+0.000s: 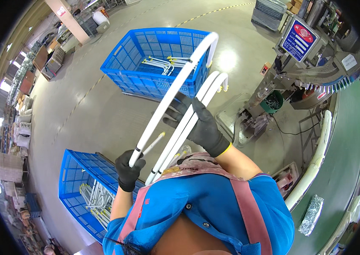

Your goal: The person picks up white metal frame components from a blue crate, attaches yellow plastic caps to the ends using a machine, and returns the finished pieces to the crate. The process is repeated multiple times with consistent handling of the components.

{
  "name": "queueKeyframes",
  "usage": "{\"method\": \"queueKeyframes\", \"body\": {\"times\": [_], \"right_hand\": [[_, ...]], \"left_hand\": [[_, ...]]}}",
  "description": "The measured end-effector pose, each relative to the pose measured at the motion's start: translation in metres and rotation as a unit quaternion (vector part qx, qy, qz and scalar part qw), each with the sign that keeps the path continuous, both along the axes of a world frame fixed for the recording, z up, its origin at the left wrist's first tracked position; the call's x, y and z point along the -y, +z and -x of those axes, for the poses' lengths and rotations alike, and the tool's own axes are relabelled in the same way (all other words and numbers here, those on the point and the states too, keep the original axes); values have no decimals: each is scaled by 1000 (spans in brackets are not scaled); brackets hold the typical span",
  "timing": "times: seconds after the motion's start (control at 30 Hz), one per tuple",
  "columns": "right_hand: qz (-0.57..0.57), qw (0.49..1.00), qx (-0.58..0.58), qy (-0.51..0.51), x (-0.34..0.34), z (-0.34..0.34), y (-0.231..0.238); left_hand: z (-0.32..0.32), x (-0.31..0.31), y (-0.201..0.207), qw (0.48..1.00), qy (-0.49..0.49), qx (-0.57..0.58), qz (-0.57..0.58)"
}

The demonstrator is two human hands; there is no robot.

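Observation:
My left hand (130, 170), in a black glove, is closed round the lower end of a long white bent tube (169, 94). This tube slants up to the right and curves over at its top. A thinner white piece with a yellow tip (153, 143) sticks up beside that hand. Two more white bent tubes (167, 151) lie side by side across the palm of my gloved right hand (203, 127). The right thumb crosses over them, while the fingers stretch out behind. Their lower ends reach my apron (201, 163); yellow tips show at their curved tops.
A blue crate (146, 87) holding white tubes stands ahead on the floor. Another blue crate (71, 199) with more tubes is at lower left. To the right are a machine (316, 55), a green bin (272, 102) and a green conveyor belt (337, 170) carrying a wrapped silvery bundle (311, 215).

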State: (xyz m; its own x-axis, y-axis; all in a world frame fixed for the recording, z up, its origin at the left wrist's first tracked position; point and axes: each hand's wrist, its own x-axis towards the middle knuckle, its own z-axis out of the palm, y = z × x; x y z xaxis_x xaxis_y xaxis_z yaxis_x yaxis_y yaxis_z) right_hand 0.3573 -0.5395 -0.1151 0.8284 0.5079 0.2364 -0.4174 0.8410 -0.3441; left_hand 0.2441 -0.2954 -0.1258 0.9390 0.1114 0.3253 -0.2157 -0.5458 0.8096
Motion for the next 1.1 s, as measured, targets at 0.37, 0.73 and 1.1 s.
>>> {"method": "queueKeyframes", "body": {"times": [0.37,0.73,1.1], "right_hand": [[86,994,-50,-44,-5,-14,-31],[342,913,221,2,-62,9,-95],[511,805,301,-11,-38,-20,-193]], "left_hand": [[-22,-43,-81,964,-209,-157,-53],[-203,77,-22,609,-478,-495,394],[-223,52,-56,624,-507,-545,239]]}}
